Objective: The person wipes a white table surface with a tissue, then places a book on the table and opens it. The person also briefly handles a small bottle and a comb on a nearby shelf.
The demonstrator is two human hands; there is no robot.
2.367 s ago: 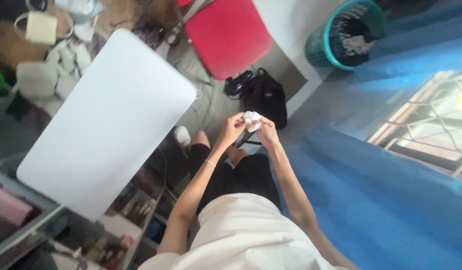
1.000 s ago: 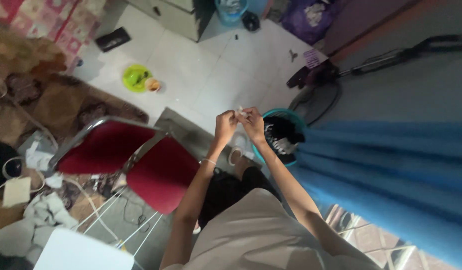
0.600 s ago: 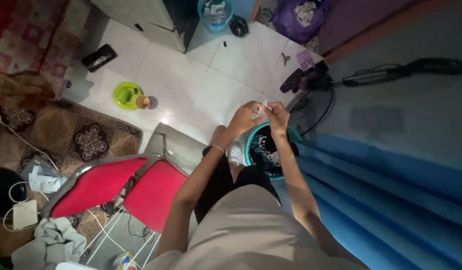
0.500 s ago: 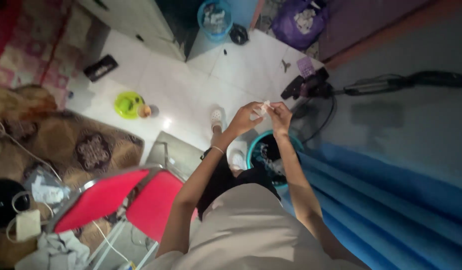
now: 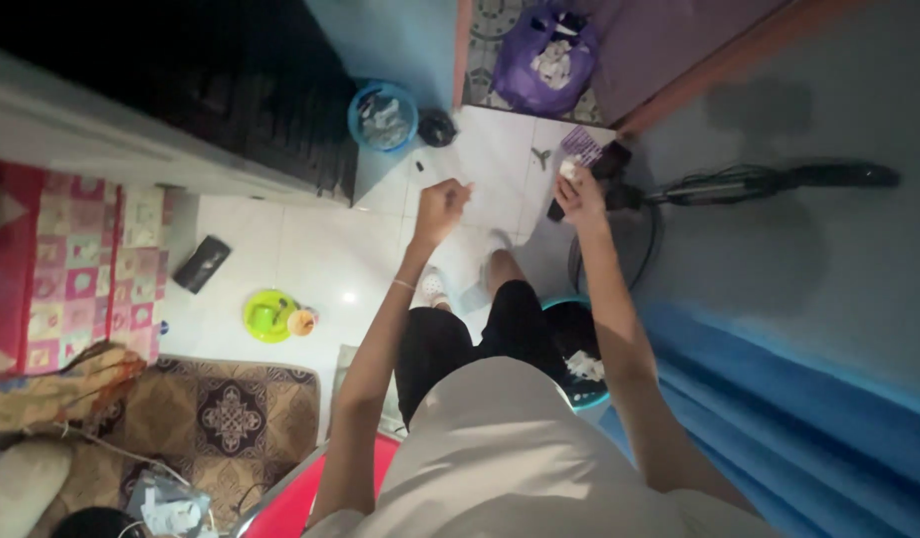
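Blue curtain fills the lower right of the frame, patterned rug the lower left, white tiled floor in the middle. The teal basket sits at centre right, just under my right forearm, so my right arm is the nearer one. Upper centre: a round blue bin and, right of it, a purple bag; a lime green dish lies left of my legs. My hands are apart now. My right hand is pinched shut on a small white scrap, above the basket. My left hand is curled closed; whether it holds anything, I cannot tell.
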